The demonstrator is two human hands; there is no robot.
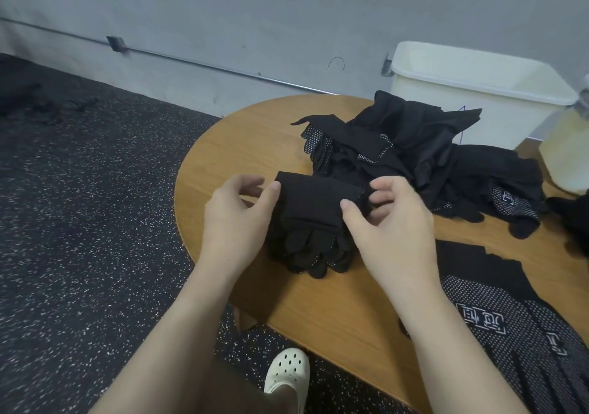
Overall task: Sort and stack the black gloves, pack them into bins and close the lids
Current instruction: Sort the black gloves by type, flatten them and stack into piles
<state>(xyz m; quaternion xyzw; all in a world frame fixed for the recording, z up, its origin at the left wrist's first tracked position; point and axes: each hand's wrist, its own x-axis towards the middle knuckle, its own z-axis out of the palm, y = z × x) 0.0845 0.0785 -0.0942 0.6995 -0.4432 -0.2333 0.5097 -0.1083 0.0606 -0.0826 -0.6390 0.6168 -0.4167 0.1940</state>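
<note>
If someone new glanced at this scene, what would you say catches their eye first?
Most likely the two hands, the left hand and the right hand, at either side of a small stack of black gloves near the front edge of the round wooden table. Behind it sprawls a loose heap of black gloves, and a pale open bin stands at the table's far right.

Both bare forearms reach forward from the near edge of the worktop. The left hand is raised with its back toward the camera, fingers loosely curled, thumb tip out to the right. The right hand sits level with it, fingers curled inward, thumb pointing left.
</note>
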